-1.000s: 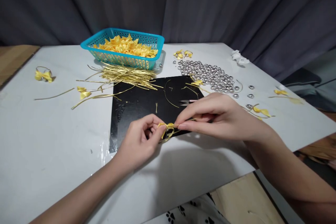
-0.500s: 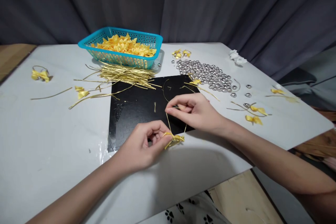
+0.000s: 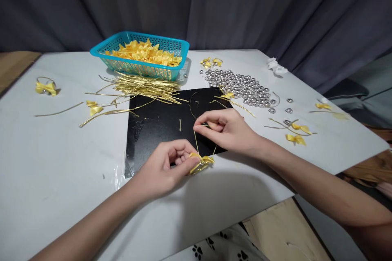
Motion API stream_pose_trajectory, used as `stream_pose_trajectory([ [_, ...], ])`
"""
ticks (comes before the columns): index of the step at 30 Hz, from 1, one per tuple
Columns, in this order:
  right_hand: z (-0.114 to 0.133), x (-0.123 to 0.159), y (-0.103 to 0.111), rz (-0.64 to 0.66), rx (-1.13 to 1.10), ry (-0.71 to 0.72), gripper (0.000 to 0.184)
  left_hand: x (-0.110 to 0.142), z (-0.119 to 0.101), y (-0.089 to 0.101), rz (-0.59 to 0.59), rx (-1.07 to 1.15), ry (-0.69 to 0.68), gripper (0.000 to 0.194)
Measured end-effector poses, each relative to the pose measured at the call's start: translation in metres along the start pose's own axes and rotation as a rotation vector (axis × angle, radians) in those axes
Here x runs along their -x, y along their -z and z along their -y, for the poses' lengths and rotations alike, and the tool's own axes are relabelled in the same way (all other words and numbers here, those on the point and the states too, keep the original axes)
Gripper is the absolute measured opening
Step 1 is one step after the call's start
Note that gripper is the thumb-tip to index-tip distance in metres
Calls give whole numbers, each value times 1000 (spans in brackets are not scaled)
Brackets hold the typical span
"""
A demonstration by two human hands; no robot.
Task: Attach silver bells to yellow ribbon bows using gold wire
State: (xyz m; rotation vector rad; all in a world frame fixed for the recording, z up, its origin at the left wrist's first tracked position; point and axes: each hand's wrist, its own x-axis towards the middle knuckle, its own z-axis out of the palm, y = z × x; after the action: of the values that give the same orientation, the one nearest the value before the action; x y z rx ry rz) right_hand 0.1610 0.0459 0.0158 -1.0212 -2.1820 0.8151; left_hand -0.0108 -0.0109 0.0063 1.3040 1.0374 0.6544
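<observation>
Over the front edge of a black mat (image 3: pixel 153 130), my left hand (image 3: pixel 171 167) is closed in a pinch on a yellow ribbon bow (image 3: pixel 208 160). My right hand (image 3: pixel 225 128), a little farther back and to the right, pinches a thin gold cord (image 3: pixel 196 142) between thumb and forefinger. That cord runs taut from my right fingertips down to the bow. A second strand slants from the bow up toward the underside of my right hand. Part of the bow is hidden behind my left thumb.
A blue basket (image 3: pixel 139 65) of yellow bows stands at the back, with a pile of gold cords (image 3: pixel 147 87) before it. Silver beads (image 3: pixel 239 87) are heaped back right. Loose bows with cords lie at left (image 3: pixel 94 108) and right (image 3: pixel 295 138). Crumpled white paper (image 3: pixel 276 66) lies far right.
Almost nothing differs. Both hands keep their pinches, and the bow and cord are nearly where they were; the whole view has shifted very slightly.
</observation>
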Motion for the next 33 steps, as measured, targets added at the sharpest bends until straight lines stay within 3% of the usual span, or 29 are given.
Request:
stream_pose_trajectory([
  [9,0,-1,12,-72,121,-25,13,-1,-3,3,-147,104,-25,20],
  [16,14,7,23,-39,-43,29,14,-2,9,9,-260,259,-34,19],
  [20,29,20,17,-66,72,172,9,-3,8,10,-273,293,-23,20],
  [22,32,25,10,14,137,283,11,-4,8,9,-287,302,-17,20],
  [24,31,28,3,173,211,361,15,-5,7,8,-300,311,-12,20],
  [27,26,30,-5,369,361,410,15,-4,7,7,-299,327,-6,20],
  [33,18,27,-7,419,473,404,13,-5,5,8,-355,403,7,21],
])
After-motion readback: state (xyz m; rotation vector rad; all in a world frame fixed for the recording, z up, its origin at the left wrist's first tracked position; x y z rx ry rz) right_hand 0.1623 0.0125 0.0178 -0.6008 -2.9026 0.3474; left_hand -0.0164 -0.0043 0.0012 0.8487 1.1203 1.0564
